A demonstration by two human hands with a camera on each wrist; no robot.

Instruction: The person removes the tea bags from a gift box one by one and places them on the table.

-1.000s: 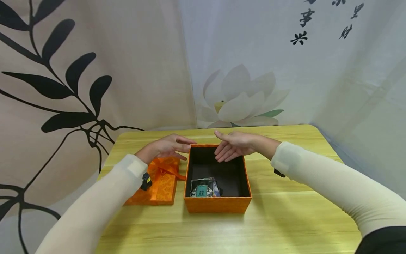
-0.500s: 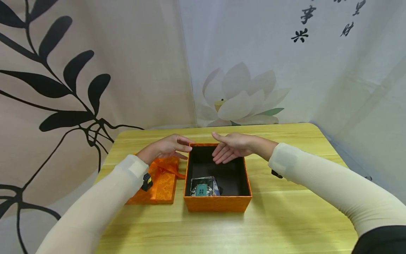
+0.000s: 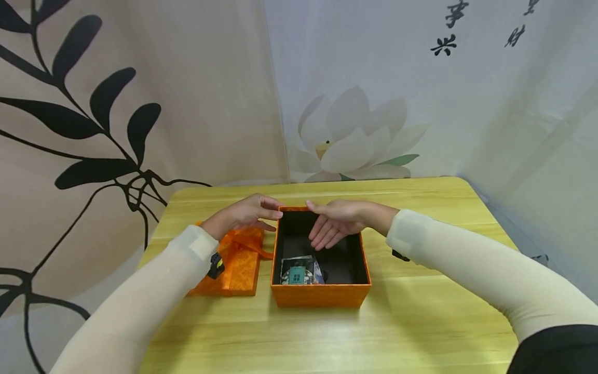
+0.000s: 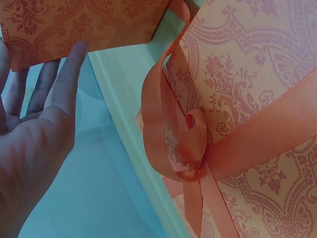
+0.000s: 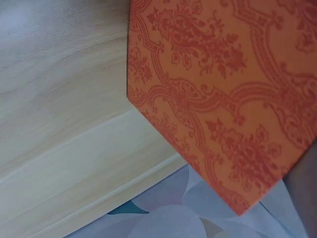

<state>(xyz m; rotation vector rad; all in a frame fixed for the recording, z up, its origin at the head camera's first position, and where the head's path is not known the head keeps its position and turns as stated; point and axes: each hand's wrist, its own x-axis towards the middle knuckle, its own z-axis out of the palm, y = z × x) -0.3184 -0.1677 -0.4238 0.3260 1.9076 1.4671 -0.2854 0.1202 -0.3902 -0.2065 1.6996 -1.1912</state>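
An orange patterned box [image 3: 321, 296] with a black inside stands lidless on the table. My left hand [image 3: 247, 212] is at its far left corner, fingers loosely extended and fingertips right at the rim. In the left wrist view, fingers [image 4: 64, 82] of that hand reach to the box's patterned side [image 4: 89, 29]. My right hand [image 3: 341, 221] reaches over the far end, its straight fingers pointing down into the box and its thumb by the far rim. Below them, a flat glossy packet [image 3: 299, 270] with a teal label lies at the near left inside. The right wrist view shows the box's outer side [image 5: 223, 89], no hand.
Left of the box, partly under my left forearm, lies an orange patterned lid [image 3: 235, 270] with a ribbon [image 4: 158, 114] tied in a bow. The wooden table [image 3: 322, 343] ends at a printed curtain [image 3: 224, 104] behind.
My right hand has moved left and slightly lower over the box, its thumb now by the far rim. My left hand stays at the corner. The head view has tilted down slightly.
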